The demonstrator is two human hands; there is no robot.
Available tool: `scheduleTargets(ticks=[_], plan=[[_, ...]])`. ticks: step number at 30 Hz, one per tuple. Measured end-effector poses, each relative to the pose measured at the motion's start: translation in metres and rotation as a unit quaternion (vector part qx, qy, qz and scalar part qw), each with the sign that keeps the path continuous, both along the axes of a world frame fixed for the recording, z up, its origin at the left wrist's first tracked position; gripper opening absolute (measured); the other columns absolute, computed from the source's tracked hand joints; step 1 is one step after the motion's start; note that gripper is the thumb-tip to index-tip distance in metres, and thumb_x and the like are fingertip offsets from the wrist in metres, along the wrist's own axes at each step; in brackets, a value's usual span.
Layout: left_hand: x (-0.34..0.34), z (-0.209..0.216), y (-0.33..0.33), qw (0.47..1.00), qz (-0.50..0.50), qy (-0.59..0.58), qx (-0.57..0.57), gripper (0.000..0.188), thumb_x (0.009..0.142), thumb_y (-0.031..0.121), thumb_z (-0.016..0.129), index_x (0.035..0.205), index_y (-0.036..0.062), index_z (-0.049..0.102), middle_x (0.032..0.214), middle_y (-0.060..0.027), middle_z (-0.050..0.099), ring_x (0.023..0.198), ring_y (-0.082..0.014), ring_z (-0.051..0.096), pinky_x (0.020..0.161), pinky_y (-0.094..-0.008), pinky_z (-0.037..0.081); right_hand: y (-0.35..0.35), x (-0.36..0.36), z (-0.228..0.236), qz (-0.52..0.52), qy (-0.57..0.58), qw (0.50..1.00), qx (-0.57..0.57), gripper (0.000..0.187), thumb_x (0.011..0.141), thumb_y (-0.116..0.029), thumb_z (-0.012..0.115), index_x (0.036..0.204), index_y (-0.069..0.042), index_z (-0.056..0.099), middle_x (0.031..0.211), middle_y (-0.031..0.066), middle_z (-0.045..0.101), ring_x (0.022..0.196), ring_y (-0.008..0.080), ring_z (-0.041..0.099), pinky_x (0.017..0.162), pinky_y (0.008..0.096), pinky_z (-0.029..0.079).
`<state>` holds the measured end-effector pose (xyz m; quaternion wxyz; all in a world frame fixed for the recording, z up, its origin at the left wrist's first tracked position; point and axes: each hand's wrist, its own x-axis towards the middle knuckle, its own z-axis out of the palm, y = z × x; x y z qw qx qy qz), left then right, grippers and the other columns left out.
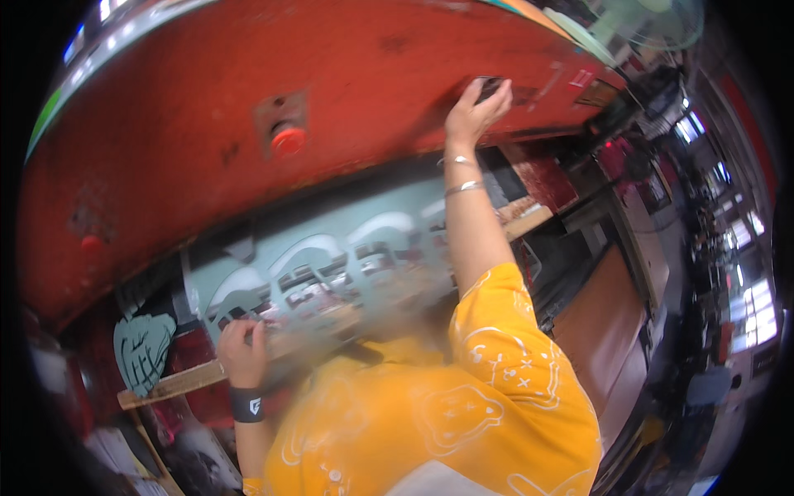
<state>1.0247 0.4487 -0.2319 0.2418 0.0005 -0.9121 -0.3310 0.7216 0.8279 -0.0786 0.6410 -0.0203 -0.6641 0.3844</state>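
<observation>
My right hand [480, 112] is raised against a large red machine panel [372, 91]. Its fingers curl around a small dark object [490, 88] at the panel's face; whether this is fixed there I cannot tell. My left hand [242, 351] is low, fingers bent together at the near left corner of a grey-green sheet [322, 217]. What those fingers grip, if anything, is hidden. The sheet has a row of arched cut shapes and lies under the panel, behind a wooden strip [186, 382]. Left of my left hand sits a loose grey-green cut piece with slots [143, 354].
A red push button [289, 141] juts from the panel's middle, and a smaller red button [91, 244] sits at its left. A brown board [600, 318] leans at the right. A pale green fan [653, 21] is at the top right.
</observation>
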Motion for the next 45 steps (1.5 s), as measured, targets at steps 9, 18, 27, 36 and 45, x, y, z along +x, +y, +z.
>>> scheduleTargets(ticks=[9, 18, 27, 36, 45], plan=[[0.0, 0.004, 0.002, 0.994, 0.019, -0.076, -0.07, 0.026, 0.086, 0.022, 0.061, 0.07, 0.0018, 0.058, 0.071, -0.0148, 0.057, 0.071, -0.0357, 0.057, 0.064, -0.0421, 0.043, -0.038, 0.209, -0.109, 0.402, -0.466, 0.755, 0.228, 0.039, 0.084, -0.024, 0.064, 0.118, -0.007, 0.057, 0.115, 0.0145, 0.06, 0.11, 0.0326, 0.055, 0.1, 0.0419, 0.038], [0.002, 0.007, 0.01, 0.996, -0.018, -0.026, -0.08, 0.028, 0.086, 0.021, 0.062, 0.067, 0.002, 0.056, 0.07, -0.0148, 0.055, 0.072, -0.0353, 0.055, 0.064, -0.0443, 0.041, -0.063, 0.24, -0.119, 0.275, -0.466, 0.719, 0.436, 0.041, 0.084, -0.041, 0.061, 0.102, -0.004, 0.061, 0.092, 0.0146, 0.066, 0.093, 0.0305, 0.062, 0.087, 0.043, 0.042], [0.012, 0.022, 0.026, 0.994, 0.041, -0.026, -0.096, 0.027, 0.081, 0.024, 0.065, 0.064, 0.0043, 0.06, 0.071, -0.0131, 0.06, 0.074, -0.0344, 0.059, 0.069, -0.0449, 0.046, -0.059, 0.244, -0.085, 0.308, -0.543, 0.643, 0.444, 0.046, 0.083, -0.034, 0.065, 0.114, -0.001, 0.057, 0.106, 0.0217, 0.063, 0.103, 0.0375, 0.057, 0.087, 0.0463, 0.042], [-0.029, 0.064, 0.004, 0.986, -0.022, -0.136, 0.099, 0.013, 0.081, 0.017, 0.065, 0.081, 0.0042, 0.067, 0.078, -0.014, 0.064, 0.073, -0.0324, 0.062, 0.068, -0.0407, 0.049, -0.121, 0.119, -0.007, 0.431, -0.472, 0.697, 0.326, 0.042, 0.08, -0.033, 0.068, 0.108, -0.002, 0.064, 0.104, 0.0221, 0.065, 0.101, 0.0353, 0.061, 0.087, 0.0411, 0.048], [-0.061, 0.048, -0.015, 0.978, 0.125, -0.111, -0.127, 0.045, 0.087, 0.008, 0.053, 0.132, 0.0056, 0.049, 0.137, -0.0158, 0.046, 0.13, -0.0341, 0.039, 0.108, -0.0417, 0.031, -0.248, 0.183, -0.078, 0.382, -0.412, 0.73, 0.389, 0.076, 0.06, -0.032, 0.078, 0.129, -0.011, 0.053, 0.141, 0.0271, 0.033, 0.121, 0.0494, 0.036, 0.102, 0.055, 0.032]])
